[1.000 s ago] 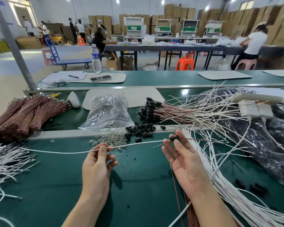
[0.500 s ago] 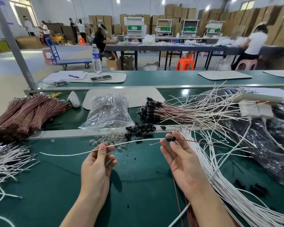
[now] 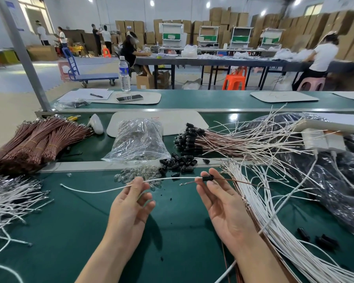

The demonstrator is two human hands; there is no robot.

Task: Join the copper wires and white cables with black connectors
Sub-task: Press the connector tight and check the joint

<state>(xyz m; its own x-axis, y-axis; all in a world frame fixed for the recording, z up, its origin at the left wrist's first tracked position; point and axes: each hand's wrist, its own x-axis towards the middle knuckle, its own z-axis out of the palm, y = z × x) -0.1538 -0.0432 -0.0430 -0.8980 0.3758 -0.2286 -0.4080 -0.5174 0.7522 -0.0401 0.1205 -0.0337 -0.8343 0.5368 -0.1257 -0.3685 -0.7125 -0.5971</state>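
Left hand (image 3: 131, 207): palm turned up over the green worktop (image 3: 70, 231); its thumb and forefinger pinch the white cable (image 3: 94, 191) partway along, and the other fingers (image 3: 149, 204) are loosely curled.
Right hand (image 3: 223, 209): palm up, just right of the left hand; its fingers (image 3: 209, 172) pinch the black connector (image 3: 207, 178) at the tips.
White cable: held above the worktop, running from a free end at the left, through the left hand's pinch, to the left end of the black connector. Whether it is seated inside, I cannot tell.
Copper wire (image 3: 251, 183): leaves the connector toward the right; a short metal-tipped end shows just left of the connector, below the white cable.
Loose connectors (image 3: 178, 162): a small black heap on the metal strip just beyond the hands.
Glass bulbs (image 3: 139, 174): a clear pile beside that heap, under the held cable.
Plastic bag (image 3: 138, 139): clear and crumpled, behind the bulbs.
Joined bundle (image 3: 192, 137): connectors stacked at its left end, copper and white wires fanning right.
Copper bundles (image 3: 35, 139): tied and lying far left.
White cable pile (image 3: 274, 231): sweeping along the right side, beside the right wrist.
Loose white cables (image 3: 8, 201): spread at the left edge.
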